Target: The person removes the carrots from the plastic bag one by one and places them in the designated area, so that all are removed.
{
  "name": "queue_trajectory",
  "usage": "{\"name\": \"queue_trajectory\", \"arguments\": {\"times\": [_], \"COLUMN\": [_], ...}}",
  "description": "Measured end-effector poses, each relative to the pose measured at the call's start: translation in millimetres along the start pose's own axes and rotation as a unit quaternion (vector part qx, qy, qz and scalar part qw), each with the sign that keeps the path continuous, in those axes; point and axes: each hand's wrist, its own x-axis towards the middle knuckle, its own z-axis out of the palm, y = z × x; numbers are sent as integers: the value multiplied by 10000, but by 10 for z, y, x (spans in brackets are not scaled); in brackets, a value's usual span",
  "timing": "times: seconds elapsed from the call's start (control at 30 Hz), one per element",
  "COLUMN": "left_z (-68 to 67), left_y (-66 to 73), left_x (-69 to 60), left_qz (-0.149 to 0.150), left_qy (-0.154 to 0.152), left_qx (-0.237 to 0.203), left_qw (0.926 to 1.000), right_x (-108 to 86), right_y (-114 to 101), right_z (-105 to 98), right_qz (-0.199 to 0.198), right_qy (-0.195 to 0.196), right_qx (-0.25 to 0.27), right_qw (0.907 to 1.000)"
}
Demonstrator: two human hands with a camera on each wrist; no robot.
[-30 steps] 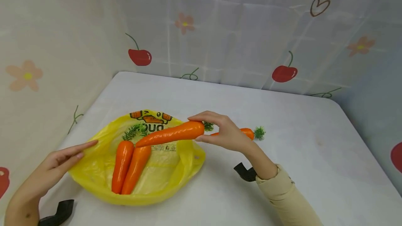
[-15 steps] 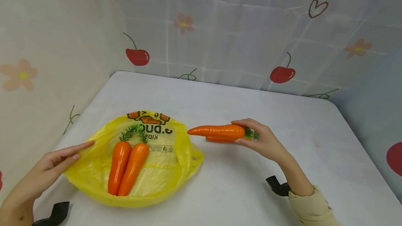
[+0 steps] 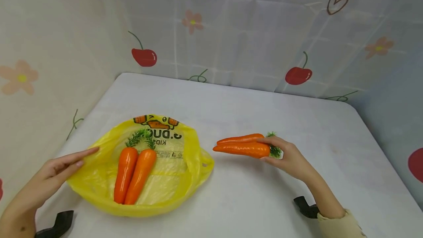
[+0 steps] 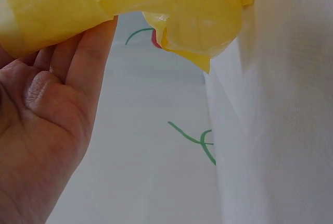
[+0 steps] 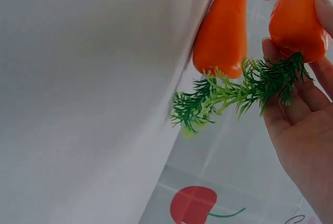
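My left hand (image 3: 49,177) holds the left rim of a yellow plastic bag (image 3: 172,190), which lies spread on the table. In the left wrist view the bag (image 4: 47,10) covers the fingertips of that hand (image 4: 57,104). Two orange carrots with green tops, one (image 3: 126,173) beside the other (image 3: 142,175), lie in the bag. Right of it, my right hand (image 3: 290,159) pinches a carrot (image 3: 244,149) near its leafy end. Another carrot (image 3: 241,139) lies just behind. The right wrist view shows the gripped carrot (image 5: 297,21) apart from the other (image 5: 221,36).
The white table (image 3: 231,201) stands against a pale curtain (image 3: 231,39) printed with cherries, flowers and hearts. Black curved pieces sit by both wrists, one (image 3: 59,225) at the left and one (image 3: 306,208) at the right.
The right hand has carried its carrot from above the bag to the right, down to the front side of the carrot there. The left hand has kept its hold on the bag.
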Motion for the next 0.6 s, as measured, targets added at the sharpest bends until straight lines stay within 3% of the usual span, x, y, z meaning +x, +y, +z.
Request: {"name": "queue_trajectory", "arguments": {"times": [0.27, 0.6], "left_z": [-1, 3], "left_y": [23, 54], "left_x": [2, 3], "left_qz": [32, -100], "left_qy": [-1, 7], "left_qx": [-24, 26], "left_qw": [10000, 9999], "right_x": [-54, -63], "right_y": [86, 94], "right_z": [23, 51], "right_qz": [122, 214], "right_qy": [-536, -647], "right_qx": [-87, -105], "right_qw": [9985, 9976]}}
